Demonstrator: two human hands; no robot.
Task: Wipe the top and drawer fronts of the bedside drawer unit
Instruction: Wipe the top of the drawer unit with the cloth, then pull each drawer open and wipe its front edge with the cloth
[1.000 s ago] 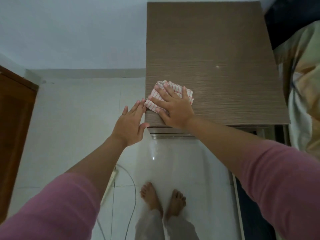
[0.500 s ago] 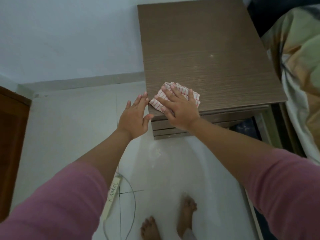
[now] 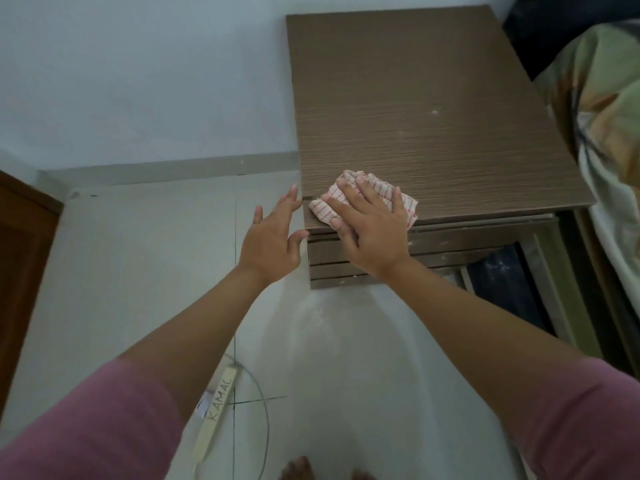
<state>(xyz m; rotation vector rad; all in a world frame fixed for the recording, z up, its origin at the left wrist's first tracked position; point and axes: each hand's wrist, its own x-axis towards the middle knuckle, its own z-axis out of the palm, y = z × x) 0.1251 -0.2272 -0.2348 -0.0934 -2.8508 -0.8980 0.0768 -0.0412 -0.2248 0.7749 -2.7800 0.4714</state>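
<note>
Striped cloth (image 3: 372, 195) under right hand (image 3: 369, 230) slid slightly toward front edge.

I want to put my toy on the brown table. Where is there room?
Most of the drawer unit top is bare: everything from the wall edge down to the cloth, and the front stretch beside the bed. Only the front left corner is crowded, with the right hand on the cloth and the left hand alongside.

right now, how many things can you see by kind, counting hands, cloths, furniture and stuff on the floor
hands: 2, left hand and right hand
cloths: 1, striped cloth
furniture: 2, bedside drawer unit and bed
floor items: 1, power strip
total: 6
</note>
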